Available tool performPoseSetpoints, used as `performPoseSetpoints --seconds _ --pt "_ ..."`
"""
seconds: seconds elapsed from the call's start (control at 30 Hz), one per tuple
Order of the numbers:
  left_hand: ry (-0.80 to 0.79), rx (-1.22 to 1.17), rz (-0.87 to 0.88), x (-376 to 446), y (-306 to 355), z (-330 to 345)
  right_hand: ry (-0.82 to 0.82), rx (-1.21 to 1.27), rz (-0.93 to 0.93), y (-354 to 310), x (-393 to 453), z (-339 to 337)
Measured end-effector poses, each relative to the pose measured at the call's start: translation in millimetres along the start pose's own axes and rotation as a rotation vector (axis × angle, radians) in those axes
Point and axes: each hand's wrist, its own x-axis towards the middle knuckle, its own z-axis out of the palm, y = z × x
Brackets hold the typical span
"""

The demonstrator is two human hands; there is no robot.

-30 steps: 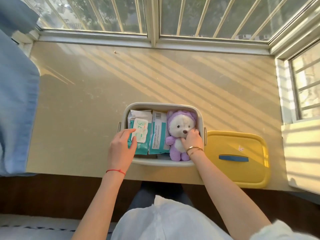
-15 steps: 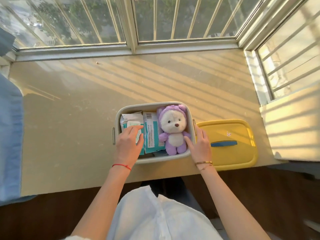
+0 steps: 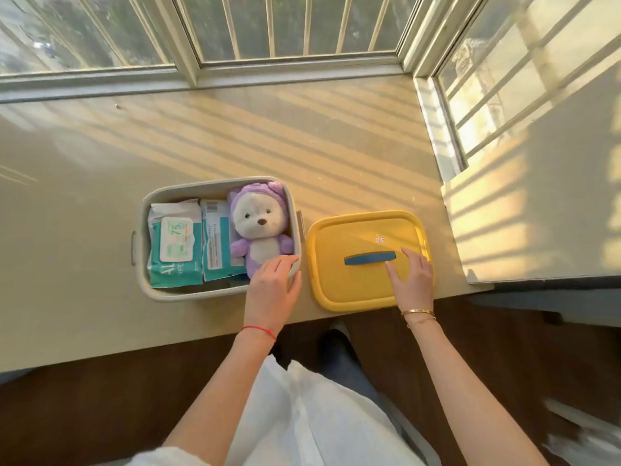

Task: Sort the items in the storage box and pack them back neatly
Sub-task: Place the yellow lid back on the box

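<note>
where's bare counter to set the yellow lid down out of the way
Bare counter lies left of the storage box and behind it up to the window frame. It is crowded between the box and the yellow lid.

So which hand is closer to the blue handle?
Right. The right hand lies on the yellow lid, fingers at the blue handle's right end. The left hand is off to the handle's left, at the box's near right corner.

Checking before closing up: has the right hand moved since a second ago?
Yes. The right hand left the purple plush bear, going rightward onto the yellow plastic lid.
</note>
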Motion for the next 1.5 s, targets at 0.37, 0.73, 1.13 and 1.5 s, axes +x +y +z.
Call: performPoseSetpoints --seconds 0.37,0.73,1.13,1.5 --pt "-0.047 0.015 -0.547 -12 22 157 -0.124 -0.019 0.149 145 31 3" --pt "-0.079 0.083 -0.745 -9 -1 217 -0.118 -0.007 0.224 186 40 46" --pt "0.052 -0.122 -0.724 -28 27 176 -0.067 0.196 0.331 170 15 -2" --pt "0.202 -0.146 -0.589 -45 63 39 -0.039 0.291 0.136 81 -19 -74"
